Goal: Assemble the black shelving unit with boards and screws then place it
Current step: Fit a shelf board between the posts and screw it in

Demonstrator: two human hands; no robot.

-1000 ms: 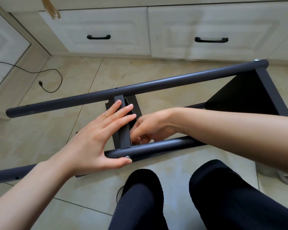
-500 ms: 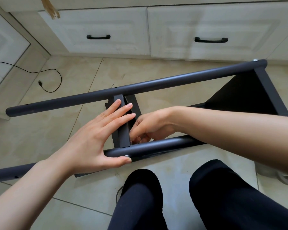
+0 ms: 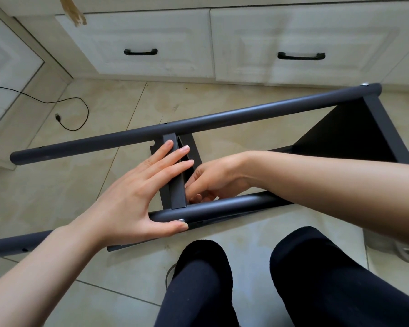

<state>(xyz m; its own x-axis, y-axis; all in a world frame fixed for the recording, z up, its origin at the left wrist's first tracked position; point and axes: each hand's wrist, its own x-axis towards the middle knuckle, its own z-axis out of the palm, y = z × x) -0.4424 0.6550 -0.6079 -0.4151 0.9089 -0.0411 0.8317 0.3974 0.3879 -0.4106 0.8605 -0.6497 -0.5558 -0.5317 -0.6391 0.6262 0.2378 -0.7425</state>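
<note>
Tiled floor (image 3: 222, 102), cabinets at twelve: we're steadying the rigid frame.
Left hand (image 3: 137, 197) flat on middle board (image 3: 176, 185), thumb at screw (image 3: 181, 220); right hand (image 3: 210, 180) curled, contents unclear. Best held by near tube (image 3: 222, 207).

Left hand (image 3: 130, 201) flat, fingers straight, right hand (image 3: 213, 179) curled, fingertips hidden

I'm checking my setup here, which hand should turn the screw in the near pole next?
Probably the left hand: its thumb already rests by the screw on the near pole. The right hand is tucked behind the shelf board, fingers curled and partly hidden.
</note>
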